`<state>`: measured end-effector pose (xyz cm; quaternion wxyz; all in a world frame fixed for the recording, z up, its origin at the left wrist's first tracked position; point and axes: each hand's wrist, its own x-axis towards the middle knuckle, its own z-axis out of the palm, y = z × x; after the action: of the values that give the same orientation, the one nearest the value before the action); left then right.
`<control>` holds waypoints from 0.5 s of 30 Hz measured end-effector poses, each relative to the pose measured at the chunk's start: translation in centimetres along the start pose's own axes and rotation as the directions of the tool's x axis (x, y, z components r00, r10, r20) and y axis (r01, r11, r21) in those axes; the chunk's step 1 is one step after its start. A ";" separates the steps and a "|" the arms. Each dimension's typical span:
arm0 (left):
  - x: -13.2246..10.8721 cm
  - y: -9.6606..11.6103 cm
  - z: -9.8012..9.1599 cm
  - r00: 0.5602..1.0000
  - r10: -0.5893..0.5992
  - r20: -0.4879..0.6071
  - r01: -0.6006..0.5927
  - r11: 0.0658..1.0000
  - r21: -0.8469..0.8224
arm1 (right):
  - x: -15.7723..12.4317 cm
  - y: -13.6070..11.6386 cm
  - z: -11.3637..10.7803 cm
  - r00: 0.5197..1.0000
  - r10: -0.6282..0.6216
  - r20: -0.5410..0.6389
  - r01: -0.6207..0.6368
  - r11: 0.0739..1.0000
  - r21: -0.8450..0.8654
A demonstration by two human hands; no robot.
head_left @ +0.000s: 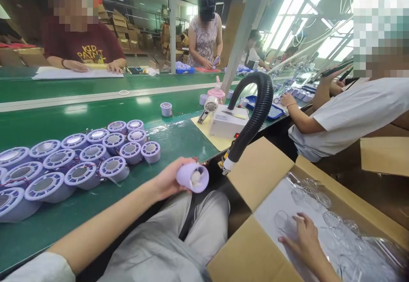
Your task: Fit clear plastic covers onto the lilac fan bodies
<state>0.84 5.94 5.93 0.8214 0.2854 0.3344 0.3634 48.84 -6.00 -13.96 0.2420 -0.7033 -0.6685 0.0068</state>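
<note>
My left hand [171, 179] is wrapped round a lilac round fan housing [193, 177], held above my lap just off the table's near edge. My right hand [302, 235] reaches into an open cardboard box [255, 175] at my right. Its fingers are bent over clear plastic grille parts [322, 222] lying in a plastic liner. Whether it grips one I cannot tell. Several more lilac housings [83, 158] stand in rows on the green table [179, 141] to my left.
A black corrugated hose [255, 116] arcs from a white machine [226, 122] down toward the box. One housing [166, 109] stands alone farther back. A person in white [345, 116] sits at right; two others work across the table.
</note>
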 end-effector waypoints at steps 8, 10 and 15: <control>-1.5 -5.2 -1.1 0.979 -0.158 0.127 0.108 0.936 0.335 | 2.4 -11.0 -4.8 0.986 0.134 0.098 -0.165 0.737 0.656; -1.3 -5.1 -1.1 0.978 -0.170 0.122 0.113 0.920 0.376 | 2.2 -16.5 -5.8 0.955 -0.094 0.280 -0.151 0.657 0.738; -0.3 -4.9 -0.7 0.939 -0.302 0.162 0.156 0.797 0.583 | 2.3 -27.2 -6.3 0.838 -0.444 0.317 0.230 0.814 0.533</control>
<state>2.18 3.00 2.12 0.7738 0.5142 0.3540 0.1076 25.76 -6.20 1.86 0.2514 -0.4696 -0.7988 0.2798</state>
